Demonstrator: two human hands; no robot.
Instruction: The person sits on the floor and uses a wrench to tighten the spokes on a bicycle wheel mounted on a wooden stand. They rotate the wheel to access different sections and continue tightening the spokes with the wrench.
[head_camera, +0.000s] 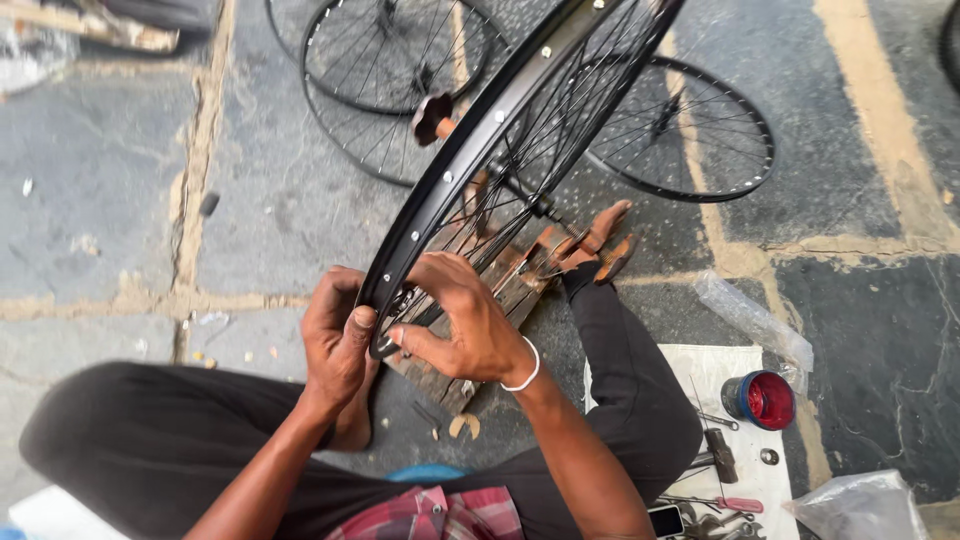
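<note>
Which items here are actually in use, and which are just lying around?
In use: black wheel rim, gripped by left hand and right hand; its spokes; wooden stand under it.

Lying about: two spare wheels, red tin, hammer, plastic bags, white cloth.

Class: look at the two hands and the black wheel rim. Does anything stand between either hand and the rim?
Nothing visible does. The left hand grips the black wheel rim at its lower end, and the right hand rests against it there.

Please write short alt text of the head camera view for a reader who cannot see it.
A seated person's left hand and right hand grip a black bicycle wheel rim over stone paving; more spoked wheels lie beyond.
</note>
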